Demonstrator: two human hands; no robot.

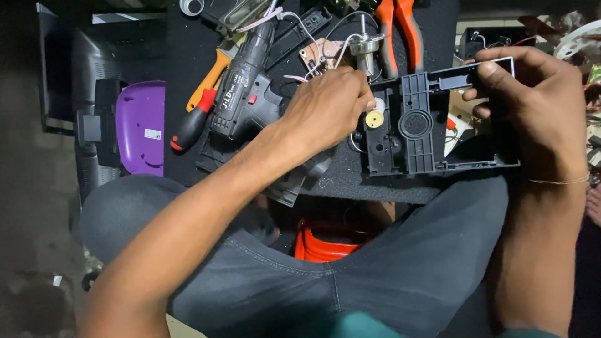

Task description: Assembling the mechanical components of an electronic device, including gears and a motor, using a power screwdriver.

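Observation:
A black plastic frame point(414, 134) with a round socket and a small yellow wheel point(374, 119) lies on a dark mat point(188, 56). My right hand point(532, 94) grips the frame's far right end, thumb on its top bar. My left hand point(327, 107) is closed at the frame's left edge, fingertips pinching something small by the yellow wheel; what it holds is hidden. A small circuit board point(319, 53) with thin wires and a metal motor part point(365, 45) sit just beyond my left hand.
A dark cordless drill point(245, 87) lies left of my left hand, beside an orange-handled screwdriver point(210, 78) and a red-and-black one point(191, 122). Orange-handled pliers point(400, 28) lie at the top. A purple plastic part point(141, 125) sits at left. My knees fill the foreground.

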